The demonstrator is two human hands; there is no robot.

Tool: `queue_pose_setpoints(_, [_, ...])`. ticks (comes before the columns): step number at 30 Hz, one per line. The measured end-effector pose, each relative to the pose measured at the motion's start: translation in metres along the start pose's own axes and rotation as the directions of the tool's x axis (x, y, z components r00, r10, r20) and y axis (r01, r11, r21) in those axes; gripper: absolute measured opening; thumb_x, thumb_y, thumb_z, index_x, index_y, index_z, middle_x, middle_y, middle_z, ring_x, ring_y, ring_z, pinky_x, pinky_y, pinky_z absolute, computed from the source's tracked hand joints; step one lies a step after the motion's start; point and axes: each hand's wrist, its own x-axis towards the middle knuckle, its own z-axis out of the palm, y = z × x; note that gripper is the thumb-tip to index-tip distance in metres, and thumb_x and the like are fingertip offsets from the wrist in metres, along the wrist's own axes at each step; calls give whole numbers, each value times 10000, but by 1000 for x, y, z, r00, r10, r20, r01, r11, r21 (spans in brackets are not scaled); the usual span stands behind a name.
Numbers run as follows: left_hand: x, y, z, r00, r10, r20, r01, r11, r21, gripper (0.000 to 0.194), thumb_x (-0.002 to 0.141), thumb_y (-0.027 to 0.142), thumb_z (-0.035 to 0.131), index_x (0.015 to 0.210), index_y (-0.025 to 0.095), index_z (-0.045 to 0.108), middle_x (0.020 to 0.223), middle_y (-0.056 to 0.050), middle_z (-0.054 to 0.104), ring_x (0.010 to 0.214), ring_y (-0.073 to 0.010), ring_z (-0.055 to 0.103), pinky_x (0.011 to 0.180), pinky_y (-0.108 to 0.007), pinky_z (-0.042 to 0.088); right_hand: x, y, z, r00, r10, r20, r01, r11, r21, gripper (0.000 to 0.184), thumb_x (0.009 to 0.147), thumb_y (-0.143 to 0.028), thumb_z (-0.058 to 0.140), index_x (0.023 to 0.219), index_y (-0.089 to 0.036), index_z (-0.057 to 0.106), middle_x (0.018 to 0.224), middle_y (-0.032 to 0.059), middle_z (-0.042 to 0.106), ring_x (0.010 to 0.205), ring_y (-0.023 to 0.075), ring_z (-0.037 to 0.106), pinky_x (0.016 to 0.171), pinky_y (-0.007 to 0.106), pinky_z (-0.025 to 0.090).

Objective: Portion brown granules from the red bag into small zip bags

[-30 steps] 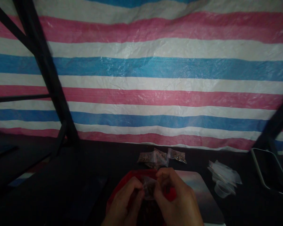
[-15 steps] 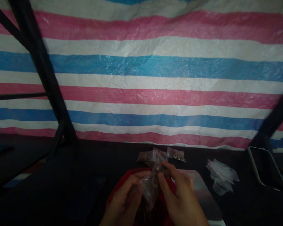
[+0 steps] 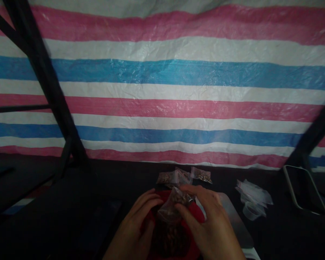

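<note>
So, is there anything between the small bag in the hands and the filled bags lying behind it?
Nothing visible. The right hand and left hand hold the small bag above the red bowl; only dark table separates it from the filled bags.

The woven plastic tarpaulin backdrop (image 3: 178,90) carries horizontal stripes in a repeating order of pink, white and blue. In front of the tarpaulin, the table surface (image 3: 70,216) is black. The slanted metal frame bars (image 3: 43,79) crossing the tarpaulin's left side are black. Below the tarpaulin's lowest pink stripe, the small clear plastic packets (image 3: 184,177) show brown, speckled contents. Nearer than these, the round bowl (image 3: 197,213) is red, with dark brown contents. The empty plastic bags (image 3: 253,198) to the right are clear to whitish. The flat slab (image 3: 234,220) under the bowl is grey.
</note>
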Motion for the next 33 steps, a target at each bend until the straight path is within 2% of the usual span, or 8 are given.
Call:
queue_pose_setpoints(7, [-2,4,-8,996,35,77,-41,996,79,745,704,7,490,1354,322,676,1587,-56,616,1556,-322,469,1216,-658,410,3,-5,-2,999,-46,9,46,999,-13,342,837,-142,828,1118,-321,754,1018,-24,834,940,267,783,821,367,621])
queue_pose_setpoints(11, [-7,-3,-2,993,21,118,-33,994,107,854,599,-19,536,1381,301,656,1643,-88,542,1601,-378,379,1248,-697,353,3,-6,-3,997,-75,16,74,996,42,231,923,-185,746,1101,-332,753,989,-30,826,906,227,790,805,306,624])
queue_pose_setpoints(14, [-10,-9,1,993,-32,116,21,995,95,853,615,-46,530,1379,314,647,1681,-84,474,1628,-366,322,1269,-670,345,2,-7,-2,1000,-19,0,19,991,129,167,954,-202,713,1075,-309,752,952,-23,815,837,192,788,785,252,629])
queue_pose_setpoints(16, [-9,-9,1,989,-94,117,85,993,77,741,680,-55,488,1289,321,678,1678,-68,458,1621,-322,348,1285,-635,339,1,-8,-1,999,27,-26,-22,983,180,134,953,-196,703,1037,-289,752,914,-19,806,780,176,779,740,222,628])
queue_pose_setpoints(18, [-6,-6,-2,981,-158,115,152,987,54,531,776,-29,444,1107,297,702,1631,-72,495,1566,-288,449,1278,-605,371,1,-11,0,998,49,-33,-41,977,209,122,950,-198,696,1020,-279,754,905,-14,805,772,175,781,721,215,630])
queue_pose_setpoints(21, [1,1,-6,980,-193,56,193,981,7,293,882,61,418,888,265,629,1471,-110,611,1409,-277,618,1196,-544,503,1,-15,1,997,64,-41,-53,973,224,130,950,-192,681,1011,-277,758,909,-12,812,787,174,792,714,211,632])
queue_pose_setpoints(27, [4,3,-11,980,-199,-11,198,978,-68,283,967,116,365,859,266,580,1322,-99,660,1223,-211,707,1023,-355,603,-2,-21,0,995,78,-57,-66,980,188,139,952,-169,672,992,-275,752,906,-7,810,792,172,793,727,206,636])
queue_pose_setpoints(33, [3,0,-14,967,-241,-84,227,962,-149,282,1007,185,345,893,275,587,1288,-67,682,1234,-209,692,1045,-370,567,-5,-21,1,1000,28,-1,-28,987,161,186,977,-163,644,1066,-291,745,952,-5,814,816,173,801,748,212,650])
